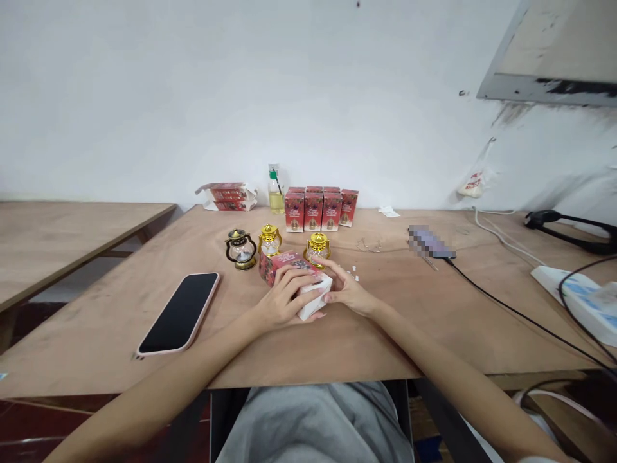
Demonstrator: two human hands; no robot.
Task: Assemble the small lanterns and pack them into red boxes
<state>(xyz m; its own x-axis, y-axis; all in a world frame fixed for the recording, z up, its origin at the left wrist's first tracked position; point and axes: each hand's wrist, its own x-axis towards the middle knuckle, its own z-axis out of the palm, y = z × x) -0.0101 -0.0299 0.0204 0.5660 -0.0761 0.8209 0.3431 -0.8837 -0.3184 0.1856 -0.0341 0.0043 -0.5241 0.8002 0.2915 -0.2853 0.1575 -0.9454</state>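
Observation:
A red printed cardboard box (289,260) with a white end lies tilted between my hands, just above or on the table. My left hand (288,297) wraps over its near side, fingers closed on the box. At the white end, my right hand (348,289) pinches the edge with thumb and fingers. Right behind the box stands a small gold lantern (319,244). Another gold lantern (269,239) and a dark bronze lantern (241,248) stand to its left. What is inside the box is hidden.
Several upright red boxes (313,212) stand by the wall, beside a bottle of yellow liquid (276,196) and flattened boxes (229,195). A phone (180,313) lies left. On the right are a cabled phone (430,242), a power strip (578,302) and black cables.

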